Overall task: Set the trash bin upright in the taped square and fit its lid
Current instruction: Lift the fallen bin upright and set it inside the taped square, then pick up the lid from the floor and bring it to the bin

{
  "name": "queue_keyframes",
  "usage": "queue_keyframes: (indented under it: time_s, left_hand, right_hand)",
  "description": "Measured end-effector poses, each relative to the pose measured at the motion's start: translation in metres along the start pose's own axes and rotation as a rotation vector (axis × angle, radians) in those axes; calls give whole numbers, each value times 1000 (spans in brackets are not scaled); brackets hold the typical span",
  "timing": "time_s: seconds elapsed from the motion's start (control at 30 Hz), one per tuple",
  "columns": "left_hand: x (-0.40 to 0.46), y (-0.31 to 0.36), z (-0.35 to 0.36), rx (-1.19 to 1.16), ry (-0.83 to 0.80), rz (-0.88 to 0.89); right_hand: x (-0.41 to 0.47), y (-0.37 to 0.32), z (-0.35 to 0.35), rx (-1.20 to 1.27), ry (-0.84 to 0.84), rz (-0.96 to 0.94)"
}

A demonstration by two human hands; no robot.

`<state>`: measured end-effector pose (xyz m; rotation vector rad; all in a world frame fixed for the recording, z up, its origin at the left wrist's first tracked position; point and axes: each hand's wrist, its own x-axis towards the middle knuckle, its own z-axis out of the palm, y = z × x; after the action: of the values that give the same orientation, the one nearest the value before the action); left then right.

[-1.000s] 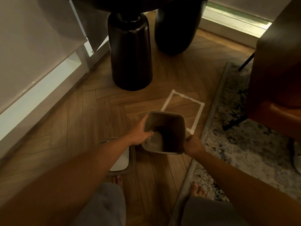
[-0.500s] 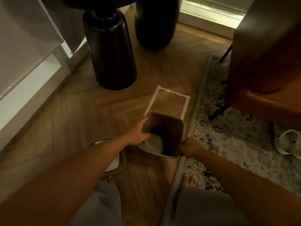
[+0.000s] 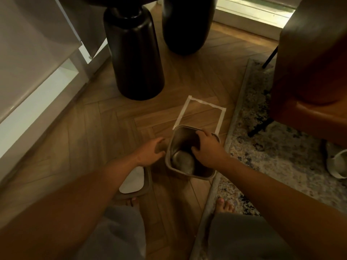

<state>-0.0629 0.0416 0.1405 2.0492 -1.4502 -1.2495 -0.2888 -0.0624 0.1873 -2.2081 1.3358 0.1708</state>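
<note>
The grey trash bin (image 3: pixel 180 162) stands upright with its mouth facing up, over the near edge of the white taped square (image 3: pixel 201 103) on the wood floor. My right hand (image 3: pixel 206 149) grips the bin's right rim, fingers inside the mouth. My left hand (image 3: pixel 150 152) hovers just left of the bin, fingers apart, holding nothing. The lid (image 3: pixel 134 180), grey-framed with a white flap, lies flat on the floor under my left forearm, partly hidden by it.
Two black rounded table legs (image 3: pixel 135 59) stand beyond the square. A patterned rug (image 3: pixel 272 166) borders it on the right, with a brown armchair (image 3: pixel 311 72) and a white slipper (image 3: pixel 338 162). A white cabinet (image 3: pixel 33 76) lines the left. My bare feet (image 3: pixel 224 205) are below.
My left hand let go of the bin's left rim and pulled back to the left. My right hand shifted from the near right corner up over the right rim.
</note>
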Motion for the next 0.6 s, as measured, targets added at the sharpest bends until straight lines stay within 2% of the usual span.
queue_keyframes:
  time_s: [0.2, 0.4, 0.6]
  left_hand:
    - [-15, -44, -30, 2, 111, -96]
    - [-37, -84, -56, -32, 215, -190]
    - [-61, -129, -68, -71, 257, -293]
  right_hand:
    - [7, -52, 7, 141, 13, -211]
    - [22, -91, 24, 226, -16, -270]
    - [48, -124, 54, 290, -55, -213]
